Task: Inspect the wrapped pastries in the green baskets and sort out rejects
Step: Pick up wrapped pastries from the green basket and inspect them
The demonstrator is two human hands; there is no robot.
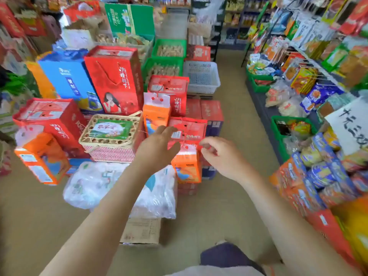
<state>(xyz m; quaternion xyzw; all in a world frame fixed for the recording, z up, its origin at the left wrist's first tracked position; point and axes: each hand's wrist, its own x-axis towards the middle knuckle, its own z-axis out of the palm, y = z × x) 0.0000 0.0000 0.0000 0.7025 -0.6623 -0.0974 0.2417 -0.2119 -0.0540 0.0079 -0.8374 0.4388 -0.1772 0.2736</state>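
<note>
Two green baskets of wrapped pastries stand far ahead in the aisle, the nearer one behind a red gift box, the farther one behind it. My left hand reaches forward with fingers spread and holds nothing. My right hand hovers beside it, fingers loosely curled, also empty. Both hands are in the air above stacked gift boxes, well short of the baskets.
Red, blue and orange gift boxes, a woven basket and a plastic-wrapped bundle crowd the floor ahead. An empty white basket sits by the green ones. Snack shelves line the right. The aisle floor runs between.
</note>
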